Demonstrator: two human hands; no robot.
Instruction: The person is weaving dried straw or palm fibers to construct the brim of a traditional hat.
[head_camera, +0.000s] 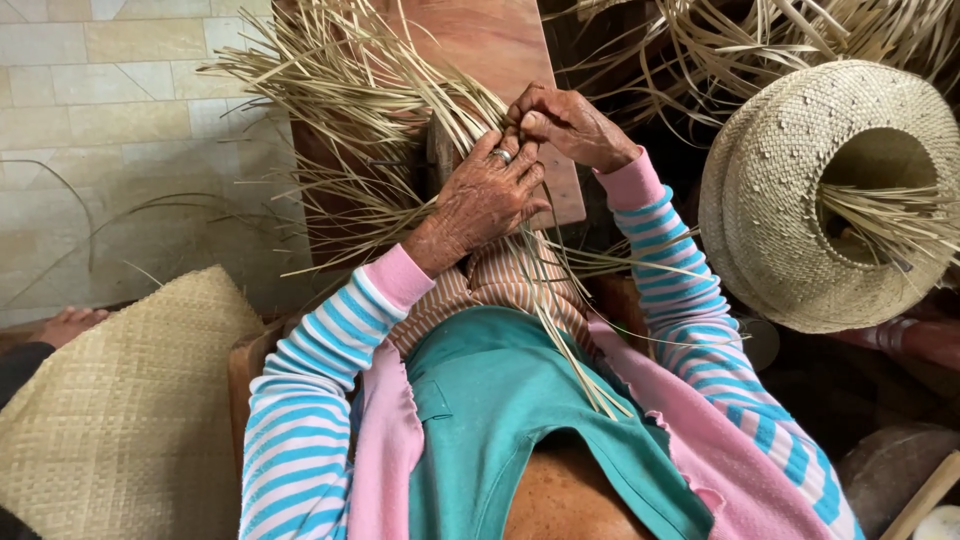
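A fan of pale straw strips (350, 110) spreads over a reddish wooden block (490, 40) in front of me. My left hand (490, 195), with a ring on one finger, presses down on the strips where they meet. My right hand (565, 120) pinches a few strips just above the left hand's fingertips. Long loose strips (560, 320) trail down from both hands across my lap. My sleeves are striped blue and white with pink cuffs.
A woven straw hat (780, 200) lies upside down at the right, loose strips sticking out of its crown. More straw (760, 30) is piled behind it. A woven mat or bag (120, 410) sits at lower left, with someone's bare foot (70, 322) beside it.
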